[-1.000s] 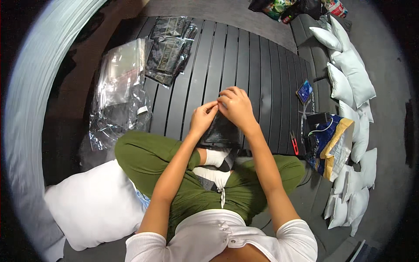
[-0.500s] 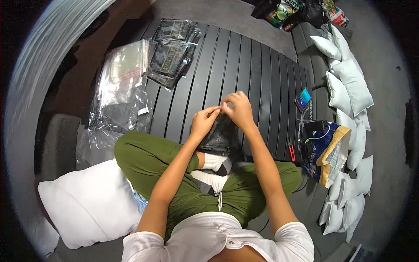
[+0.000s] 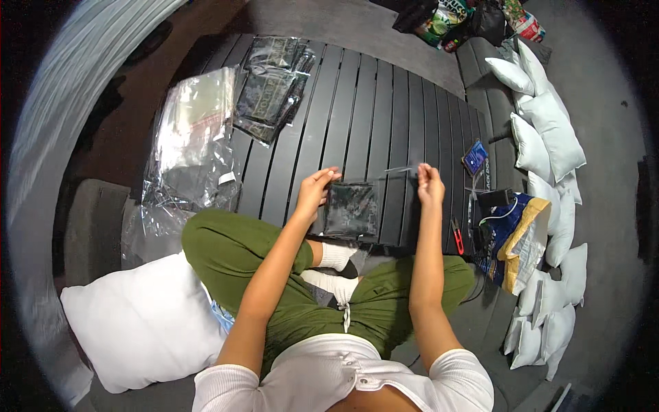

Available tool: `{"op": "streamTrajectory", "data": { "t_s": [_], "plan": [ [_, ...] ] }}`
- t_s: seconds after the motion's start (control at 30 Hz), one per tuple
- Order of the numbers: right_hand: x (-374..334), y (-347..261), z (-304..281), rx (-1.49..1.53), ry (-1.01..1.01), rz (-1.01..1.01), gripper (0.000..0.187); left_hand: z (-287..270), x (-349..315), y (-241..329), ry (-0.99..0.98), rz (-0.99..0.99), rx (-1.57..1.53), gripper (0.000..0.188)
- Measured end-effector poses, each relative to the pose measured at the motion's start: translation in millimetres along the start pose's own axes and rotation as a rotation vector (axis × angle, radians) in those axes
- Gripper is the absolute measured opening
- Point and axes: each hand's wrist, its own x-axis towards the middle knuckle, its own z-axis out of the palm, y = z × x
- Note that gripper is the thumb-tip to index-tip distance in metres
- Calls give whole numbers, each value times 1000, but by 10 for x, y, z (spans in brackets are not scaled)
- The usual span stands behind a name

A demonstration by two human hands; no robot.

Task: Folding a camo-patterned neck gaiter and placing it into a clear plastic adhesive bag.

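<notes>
On the slatted table in front of me lies a flat clear plastic packet [image 3: 351,209] with dark, patterned contents folded into a square. My left hand [image 3: 314,194] is closed at the packet's upper left corner, thumb and fingers pinching its edge. To the right of the packet, my right hand [image 3: 430,184] is raised over the table, fingertips pinched on one end of a thin clear strip [image 3: 399,169]. The strip stretches leftward from those fingers toward the packet's top edge; whether it still touches the packet I cannot tell.
Several dark filled packets [image 3: 269,93] lie at the table's far left, beside a pile of clear empty bags [image 3: 195,123]. Red-handled snips [image 3: 457,237], a phone [image 3: 475,158] and a blue-and-gold bag [image 3: 516,237] are at the right. White pillows [image 3: 552,130] line the right side; another pillow [image 3: 144,319] sits at my left.
My right hand has swung right, away from my left hand, drawing out the clear strip. The packet is now uncovered, while my left hand has stayed near its corner.
</notes>
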Motion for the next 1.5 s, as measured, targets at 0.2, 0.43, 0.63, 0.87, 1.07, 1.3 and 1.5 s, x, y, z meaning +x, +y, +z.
{"op": "streamTrajectory", "data": {
  "t_s": [0.2, 0.43, 0.63, 0.87, 1.07, 1.3, 1.5],
  "plan": [
    [100, -435, -550, 122, 153, -216, 12, -94, 104, -110, 28, 22, -45, 29],
    [-173, -395, -445, -935, 54, -539, 37, -79, 196, -244, 74, 333, 164, 56],
    [-461, -498, -353, -1535, 260, -701, 30, 66, -110, -146, 303, 1013, 961, 37],
    [-1166, -150, 228, -1294, -265, -907, 15, 88, -250, -246, 14, 1048, 1239, 34],
    [-1541, 604, 339, -1561, -763, -832, 50, 58, -112, -426, -39, 900, 1420, 42],
    [-1524, 652, 277, -1761, -719, -921, 55, 77, -104, -521, 44, 907, 1655, 45],
    [-1561, 631, 300, -1761, -657, -1005, 54, 91, -130, -490, 101, 918, 1735, 47]
  ]
}}
